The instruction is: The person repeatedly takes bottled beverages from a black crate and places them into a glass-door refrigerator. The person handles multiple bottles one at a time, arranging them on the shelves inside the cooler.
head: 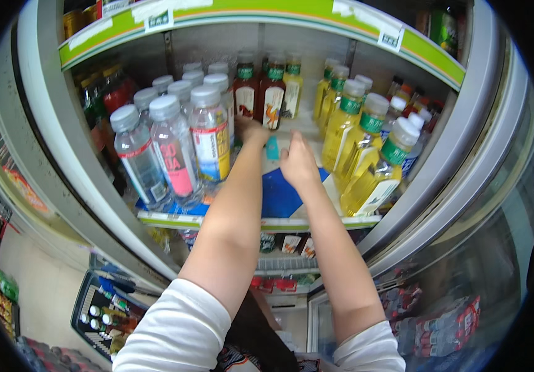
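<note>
Both my arms reach into a drinks cooler, over a shelf point(322, 211) partly lined with blue. My left hand point(252, 132) is beside the front of the dark red-brown tea bottles point(273, 100); its fingers are partly hidden, so a hold cannot be told. My right hand point(298, 160) is over the middle of the shelf, fingers curled with the index finger raised, and no bottle shows in it. Clear soda bottles with white caps point(172, 149) stand left of my left arm. Bottles of yellow drink with green neck bands point(373, 172) stand to the right of my right hand.
Metal door frames point(453, 186) flank the shelf, and a green-edged shelf point(267, 9) crosses above. On the floor at lower left, a dark crate point(81, 302) holds several bottles. Shrink-wrapped bottle packs point(439, 330) show through glass at lower right. A lower shelf point(288, 265) lies beneath my arms.
</note>
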### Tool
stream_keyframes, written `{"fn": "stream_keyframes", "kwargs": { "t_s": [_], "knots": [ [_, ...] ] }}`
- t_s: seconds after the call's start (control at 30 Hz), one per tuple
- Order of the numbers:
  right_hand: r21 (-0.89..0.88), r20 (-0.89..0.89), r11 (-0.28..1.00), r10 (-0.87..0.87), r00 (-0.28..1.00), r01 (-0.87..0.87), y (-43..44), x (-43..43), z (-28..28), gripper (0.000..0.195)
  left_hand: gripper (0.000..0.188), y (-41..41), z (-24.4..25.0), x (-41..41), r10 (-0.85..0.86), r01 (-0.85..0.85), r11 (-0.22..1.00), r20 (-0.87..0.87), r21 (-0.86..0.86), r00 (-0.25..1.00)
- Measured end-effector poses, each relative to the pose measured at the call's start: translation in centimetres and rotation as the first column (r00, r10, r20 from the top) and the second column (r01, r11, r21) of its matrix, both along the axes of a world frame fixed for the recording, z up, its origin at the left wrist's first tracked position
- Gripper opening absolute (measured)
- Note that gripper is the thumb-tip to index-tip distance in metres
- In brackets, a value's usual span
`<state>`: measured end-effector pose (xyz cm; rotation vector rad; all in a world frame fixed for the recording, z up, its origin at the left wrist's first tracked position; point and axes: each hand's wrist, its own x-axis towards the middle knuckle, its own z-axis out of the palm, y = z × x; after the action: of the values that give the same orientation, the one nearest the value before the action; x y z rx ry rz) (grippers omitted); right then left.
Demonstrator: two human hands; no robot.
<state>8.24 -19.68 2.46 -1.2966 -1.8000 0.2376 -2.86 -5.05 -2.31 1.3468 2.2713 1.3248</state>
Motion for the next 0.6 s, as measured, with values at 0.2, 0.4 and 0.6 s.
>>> {"fn": "stream_keyframes", "kwargs": {
  "t_s": [0.2, 0.4, 0.6],
  "knots": [
    [-0.158, 0.135, 0.977, -0.119, 0.984, 0.140, 10.6, 2.2, 2.1, 0.068, 0.076, 0.1, -1.4, 2.1, -0.133, 0.073, 0.939, 0.159, 0.336, 0.978],
    [-0.126, -0.048, 0.992, 0.010, 0.999, -0.016, 15.4, -0.5, 0.0, 0.089, 0.075, -0.3, -0.8, 0.7, -0.130, 0.057, 0.934, 0.186, 0.352, 0.974],
    [-0.005, -0.058, 0.999, -0.053, 0.997, 0.053, 17.6, -2.3, -1.3, 0.080, 0.072, -0.8, -0.3, 1.0, -0.134, 0.068, 0.941, 0.181, 0.331, 0.974]
  ]
}}
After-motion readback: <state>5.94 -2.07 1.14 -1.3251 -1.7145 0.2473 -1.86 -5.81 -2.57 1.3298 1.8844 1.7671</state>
